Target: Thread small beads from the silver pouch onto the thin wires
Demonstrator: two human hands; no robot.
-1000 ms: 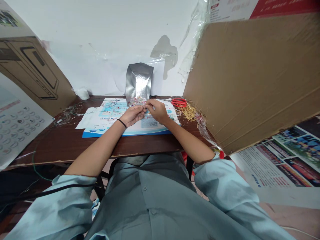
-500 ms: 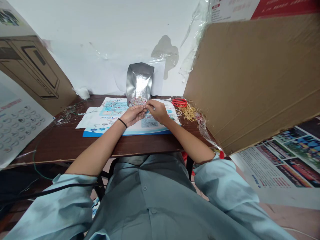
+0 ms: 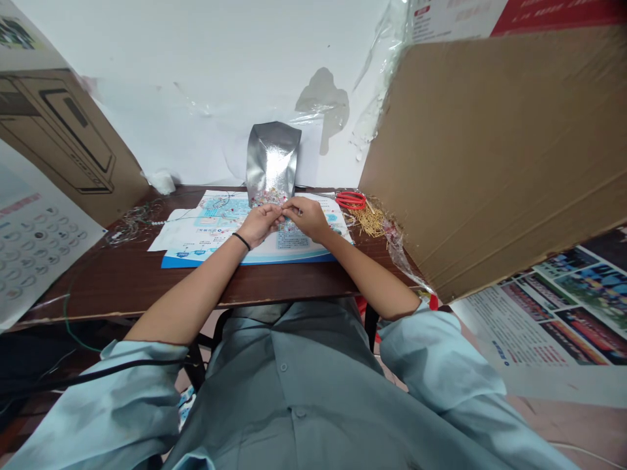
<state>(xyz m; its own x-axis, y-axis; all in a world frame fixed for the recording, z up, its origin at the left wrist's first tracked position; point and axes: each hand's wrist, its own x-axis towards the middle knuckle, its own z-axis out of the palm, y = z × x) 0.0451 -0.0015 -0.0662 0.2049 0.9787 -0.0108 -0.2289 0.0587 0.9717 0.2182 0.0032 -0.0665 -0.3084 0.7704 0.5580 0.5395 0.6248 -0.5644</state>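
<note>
My left hand (image 3: 259, 224) and my right hand (image 3: 307, 217) meet fingertip to fingertip over a blue-and-white printed sheet (image 3: 220, 241) on the dark wooden table (image 3: 127, 281). Both hands are pinched shut on something too small to make out. Just beyond the fingertips lies a small heap of pink and clear beads (image 3: 268, 196), in front of an upright silver foil pouch (image 3: 272, 160). A thin black band circles my left wrist.
Red-handled scissors (image 3: 351, 200) and a bundle of thin gold pins (image 3: 371, 222) lie to the right. Tangled wire (image 3: 132, 220) lies at the left. A large cardboard sheet (image 3: 490, 156) stands on the right, a printed box (image 3: 59, 137) on the left, a white wall behind.
My right hand has slid slightly left and forward, closing the gap to my left fingertips. Nothing else has moved.
</note>
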